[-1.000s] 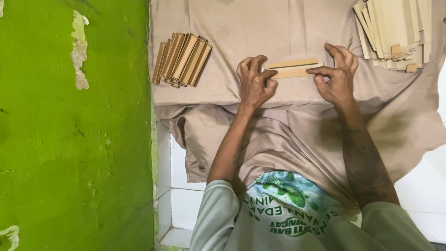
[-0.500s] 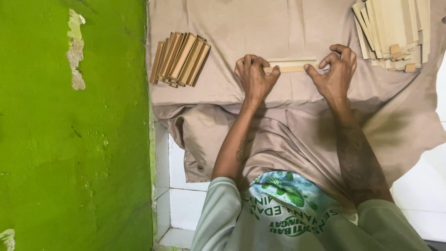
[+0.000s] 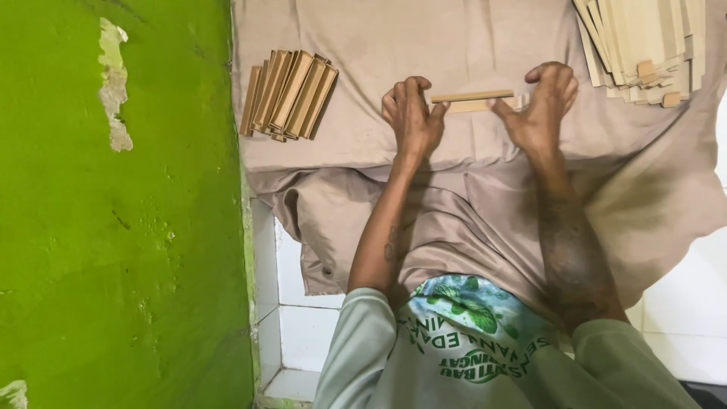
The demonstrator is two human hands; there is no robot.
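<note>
A person's two bare hands press at the ends of a thin pale wooden strip [image 3: 473, 101] lying flat on a beige cloth [image 3: 363, 144] spread over the work surface. The left hand [image 3: 411, 115] curls its fingers at the strip's left end, its grip closed on that end, while the right hand [image 3: 542, 106] arches over the right end with fingers bent down, pinching it. To the left of the strip, well apart, a bundle of brown wooden pieces [image 3: 288, 95] rests on the same cloth. To the strip's right, a fanned pile of pale wooden slats [image 3: 644, 42] lies near the frame corner. Farther left of the strip, beyond the bundle, stands a green painted wall [image 3: 113, 227] with flaking patches.
</note>
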